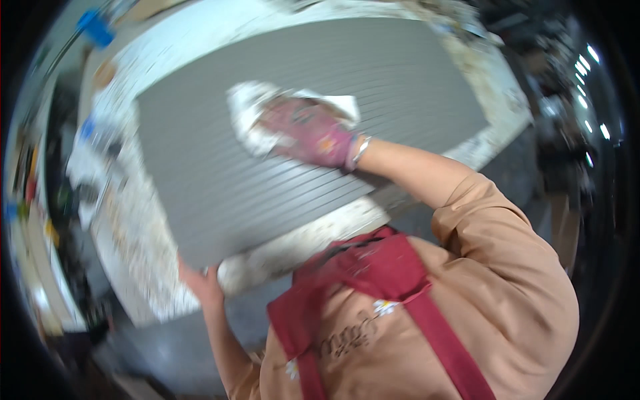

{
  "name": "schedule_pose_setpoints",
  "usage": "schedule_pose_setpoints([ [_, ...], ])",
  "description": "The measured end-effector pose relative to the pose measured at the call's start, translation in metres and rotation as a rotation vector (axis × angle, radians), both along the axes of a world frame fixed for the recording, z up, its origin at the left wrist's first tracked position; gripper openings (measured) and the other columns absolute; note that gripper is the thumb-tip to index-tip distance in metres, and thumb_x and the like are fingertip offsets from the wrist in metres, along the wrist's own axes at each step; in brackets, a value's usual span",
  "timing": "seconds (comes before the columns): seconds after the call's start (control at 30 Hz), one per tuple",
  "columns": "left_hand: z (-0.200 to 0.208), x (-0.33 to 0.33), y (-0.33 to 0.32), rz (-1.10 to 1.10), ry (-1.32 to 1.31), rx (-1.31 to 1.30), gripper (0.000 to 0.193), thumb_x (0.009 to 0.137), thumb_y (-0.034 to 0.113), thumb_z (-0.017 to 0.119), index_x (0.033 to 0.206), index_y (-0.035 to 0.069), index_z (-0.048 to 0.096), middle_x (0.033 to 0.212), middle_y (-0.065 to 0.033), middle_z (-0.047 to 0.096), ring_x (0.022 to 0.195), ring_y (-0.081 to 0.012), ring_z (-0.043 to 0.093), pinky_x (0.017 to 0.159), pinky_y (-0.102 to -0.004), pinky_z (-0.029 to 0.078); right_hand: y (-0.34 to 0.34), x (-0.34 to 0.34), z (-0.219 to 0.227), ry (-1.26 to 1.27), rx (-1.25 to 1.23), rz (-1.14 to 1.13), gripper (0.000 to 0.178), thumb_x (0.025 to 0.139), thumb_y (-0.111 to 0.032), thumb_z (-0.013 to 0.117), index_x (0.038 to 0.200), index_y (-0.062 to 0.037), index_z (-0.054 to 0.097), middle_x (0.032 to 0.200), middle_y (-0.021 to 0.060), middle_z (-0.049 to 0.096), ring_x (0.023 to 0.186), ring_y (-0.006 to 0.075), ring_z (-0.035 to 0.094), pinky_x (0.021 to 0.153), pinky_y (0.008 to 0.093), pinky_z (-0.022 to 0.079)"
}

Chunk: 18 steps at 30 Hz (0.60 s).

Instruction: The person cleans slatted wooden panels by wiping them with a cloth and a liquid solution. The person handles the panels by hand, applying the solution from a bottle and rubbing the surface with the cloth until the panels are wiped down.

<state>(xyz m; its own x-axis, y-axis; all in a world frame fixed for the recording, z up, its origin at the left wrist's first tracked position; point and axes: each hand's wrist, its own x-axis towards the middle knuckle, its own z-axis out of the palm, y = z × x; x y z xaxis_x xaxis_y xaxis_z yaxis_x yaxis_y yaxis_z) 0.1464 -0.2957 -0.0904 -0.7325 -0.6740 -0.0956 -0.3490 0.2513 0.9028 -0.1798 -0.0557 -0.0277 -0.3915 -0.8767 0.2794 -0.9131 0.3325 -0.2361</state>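
A large grey panel (pixel 220 173) with fine parallel grooves lies flat on a worn, stained worktable. My right hand (pixel 310 130), in a pinkish-purple work glove with dark smudges, is closed on a bunched white cloth (pixel 250 120) and presses it against the middle of the panel. Motion blurs the glove and the cloth. At the panel's near left corner is my bare left hand (pixel 202 281), its thumb and fingers gripping either side of the corner; the fingertips are partly hidden.
The pale worktable (pixel 133 227) shows around the panel. Crumpled clear and white plastic (pixel 93 160) lies by its left side. A blue cup-like object (pixel 97 28) stands at the far left, near a brown round item (pixel 104 73). Cluttered shelving lines the left.
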Motion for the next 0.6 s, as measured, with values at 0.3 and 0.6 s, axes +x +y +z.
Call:
schedule_pose_setpoints([
  [0.3, 0.093, -0.057, 0.062, -0.168, 0.095, -0.743, 0.103, 0.085, 0.074, 0.041, 0.147, -0.005, 0.022, 0.153, -0.0237, 0.024, 0.143, -0.037, 0.018, 0.116, -0.0477, 0.014, 0.207, -0.032, -0.01, -0.304, -0.058, -0.579, 0.054, 0.088, -0.034, 0.054, 0.137, -0.0121, 0.046, 0.14, 0.0155, 0.046, 0.127, 0.0297, 0.045, 0.107, 0.0439, 0.036],
  [0.6, 0.095, -0.153, 0.159, -0.987, -0.337, -1.042, 0.101, 0.079, 0.072, 0.048, 0.143, -0.004, 0.03, 0.15, -0.0234, 0.029, 0.14, -0.041, 0.024, 0.113, -0.0545, 0.014, 0.367, -0.063, 0.014, -0.177, -0.183, -0.543, 0.042, 0.097, -0.032, 0.05, 0.137, -0.0228, 0.047, 0.142, 0.0065, 0.046, 0.129, 0.0245, 0.045, 0.108, 0.0362, 0.036],
])
